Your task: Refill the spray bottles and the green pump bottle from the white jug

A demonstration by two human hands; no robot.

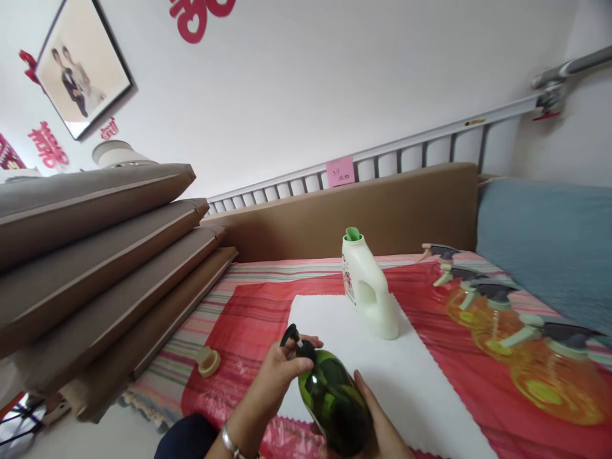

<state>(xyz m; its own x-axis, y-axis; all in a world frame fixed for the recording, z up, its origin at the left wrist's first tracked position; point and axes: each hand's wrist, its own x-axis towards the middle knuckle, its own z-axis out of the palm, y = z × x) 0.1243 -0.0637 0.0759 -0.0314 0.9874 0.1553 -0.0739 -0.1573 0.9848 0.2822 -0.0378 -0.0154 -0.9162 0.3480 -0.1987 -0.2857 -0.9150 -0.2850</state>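
Observation:
A dark green pump bottle (pixel 335 398) is tilted in front of me, above the near edge of a white mat (pixel 406 363). Its black pump head (pixel 302 349) points up and to the left. My left hand (pixel 284 370) is closed around the pump's collar, thumb on the near side. Along the bottle's right side, my right hand (pixel 380 417) grips the body, its lower fingers hidden. Just beyond stands a pale detergent jug (pixel 377 296) with an uncovered green spout (pixel 352 234). A cream cap (pixel 208 361) lies on the left.
Several spray bottles (pixel 500 325) with orange bodies line the right side of a red plastic sheet (pixel 258 319). Stacked brown cushions (pixel 109 255) crowd the left. A padded backrest (pixel 358 210) and a radiator (pixel 411 156) run behind; a blue cushion (pixel 545 236) rests at right.

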